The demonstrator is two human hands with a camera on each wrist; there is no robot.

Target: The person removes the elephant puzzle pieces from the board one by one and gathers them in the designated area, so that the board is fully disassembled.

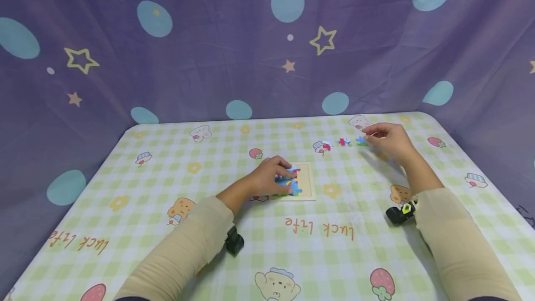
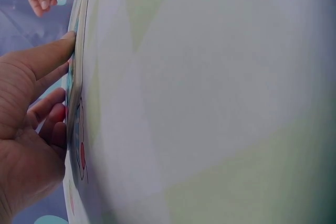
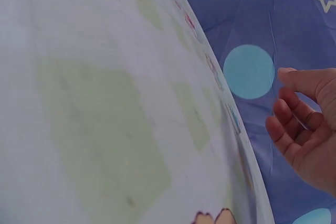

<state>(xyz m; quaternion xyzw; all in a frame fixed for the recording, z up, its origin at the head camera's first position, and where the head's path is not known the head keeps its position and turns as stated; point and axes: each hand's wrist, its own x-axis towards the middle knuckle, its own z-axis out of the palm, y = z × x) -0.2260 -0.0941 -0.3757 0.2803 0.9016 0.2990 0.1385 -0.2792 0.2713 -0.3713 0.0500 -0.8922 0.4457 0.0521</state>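
A shallow wooden puzzle tray point(image 1: 307, 181) lies mid-table, with joined blue jigsaw pieces point(image 1: 295, 190) filling its left part and bare wood showing at its right. My left hand point(image 1: 269, 176) rests its fingertips on those pieces; part of the picture is hidden under it. In the left wrist view the thumb and fingers touch the tray's top side. My right hand point(image 1: 388, 139), loosely bent, hovers above the table beside a blue-green jigsaw piece point(image 1: 361, 141). Nothing shows between its fingers in the right wrist view. A red-blue jigsaw piece point(image 1: 344, 142) and a red-white one point(image 1: 327, 146) lie left of it.
A green-and-white checked tablecloth point(image 1: 234, 152) with printed cartoon figures covers the table. Its far edge meets a purple curtain point(image 1: 209, 59) with stars and blue ovals. A black wrist camera point(image 1: 235, 241) sits on the left wrist, another black device point(image 1: 400, 214) on the right.
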